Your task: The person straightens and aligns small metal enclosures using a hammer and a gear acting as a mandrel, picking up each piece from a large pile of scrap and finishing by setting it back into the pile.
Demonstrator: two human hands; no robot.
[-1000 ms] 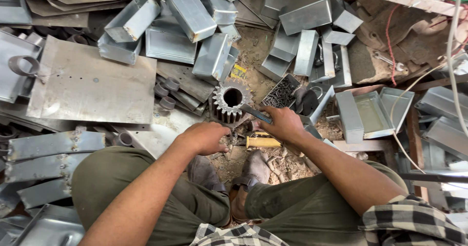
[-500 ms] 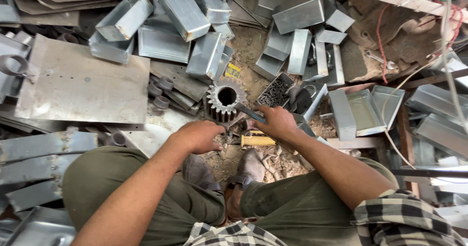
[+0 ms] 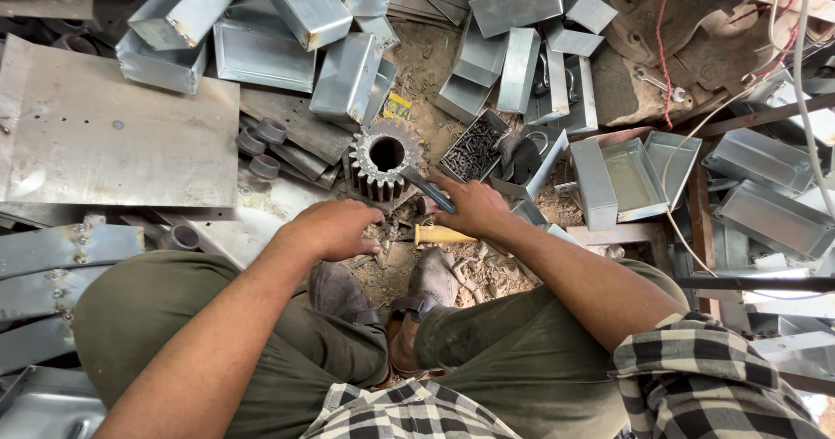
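tight spot, big steel gear (image 3: 383, 159) dead ahead, metal boxes (image 3: 346, 76) crowding behind, screw tray (image 3: 474, 148) right, bare dirt floor (image 3: 430, 65) strip between the piles

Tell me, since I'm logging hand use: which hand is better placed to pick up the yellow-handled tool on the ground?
Probably the right hand: the yellow-handled tool lies just beneath it, though its fingers already hold a slim blue-grey tool. The left hand rests farther off, fist down on the dirt.
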